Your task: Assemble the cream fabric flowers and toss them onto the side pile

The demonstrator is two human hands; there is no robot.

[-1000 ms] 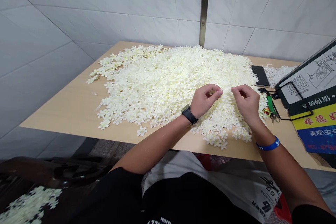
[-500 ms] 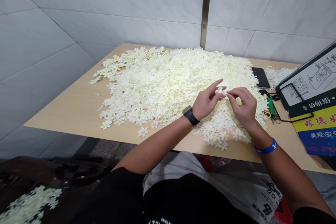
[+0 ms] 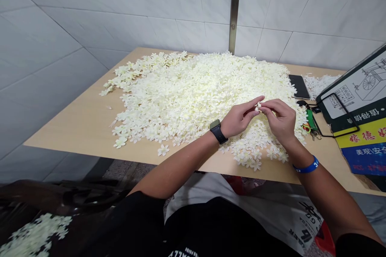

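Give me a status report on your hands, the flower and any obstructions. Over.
Left hand and right hand pinching one small cream flower at the fingertips. Flower heap beneath. Keys with green tag beyond right hand.

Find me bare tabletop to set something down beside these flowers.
Widest bare patch: the wooden tabletop left of the cream flower heap, running to the near edge. A smaller one lies right of the blue wristband, before the printed sign. Crowded: the far right, with phone and keys beside the heap.
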